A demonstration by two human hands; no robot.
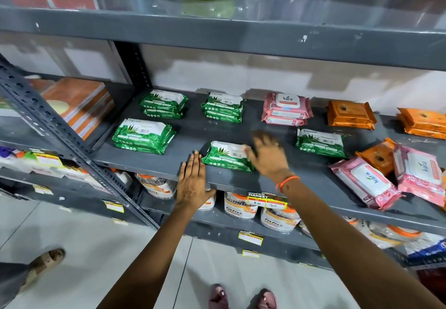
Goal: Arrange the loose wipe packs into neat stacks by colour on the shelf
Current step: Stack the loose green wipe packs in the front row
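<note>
Shelf (pixel 241 130): five green pack (pixel 226 155) groups, one pink stack (pixel 286 109), two loose pink, three orange groups; bare centre. Left hand (pixel 191 178) flat on front edge, fingers together; right hand (pixel 266 155) fingers spread, blurred.

Green leaf-printed wipe packs (pixel 228 155), pink packs (pixel 286 108), orange packs (pixel 350 114) — grey shelf (pixel 193 130).
</note>
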